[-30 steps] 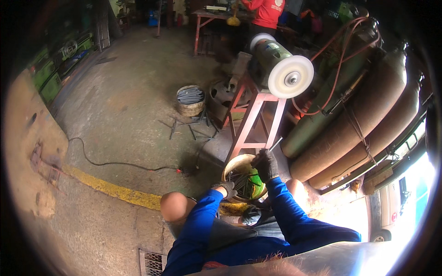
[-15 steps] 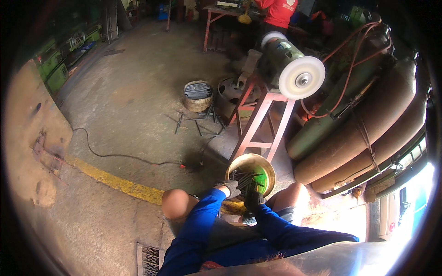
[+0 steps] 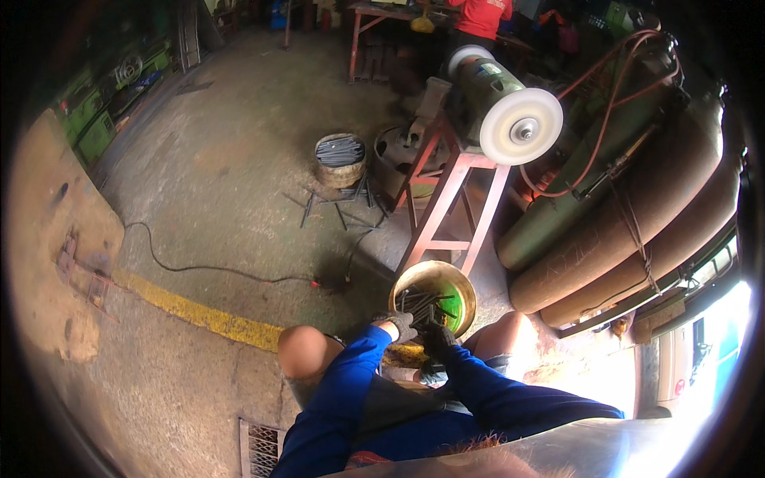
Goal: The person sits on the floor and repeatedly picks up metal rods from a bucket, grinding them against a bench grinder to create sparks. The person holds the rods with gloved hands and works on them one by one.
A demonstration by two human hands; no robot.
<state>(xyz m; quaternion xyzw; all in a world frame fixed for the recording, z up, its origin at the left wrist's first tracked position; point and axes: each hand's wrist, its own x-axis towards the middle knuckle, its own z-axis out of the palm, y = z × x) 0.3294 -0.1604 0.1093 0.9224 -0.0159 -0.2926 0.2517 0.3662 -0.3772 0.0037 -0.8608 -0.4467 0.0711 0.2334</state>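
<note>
Both my hands are in dark work gloves at the near rim of a round bucket [image 3: 469, 307] between my knees. Dark metal rods [image 3: 420, 304] lean loosely inside it, beside a bright green patch on its inner wall. My left hand [image 3: 398, 325] is curled at the near left rim, close to the rod ends. My right hand [image 3: 436, 338] is closed just right of it, a small gap between them. What the fingers hold is too small and dark to make out.
Beyond the bucket stands a bench grinder [image 3: 496, 95] on a red stand [image 3: 446, 199]. A second bucket [image 3: 340, 174] of rods has several loose rods beside it. Gas cylinders [image 3: 613, 215] lean at the right. A cable [image 3: 215, 269] crosses the floor. A person in red [image 3: 480, 20] stands far off.
My right hand has drawn back out of the bucket toward me, to its near rim. My left hand has stayed nearly in place. The view has shifted slightly.
</note>
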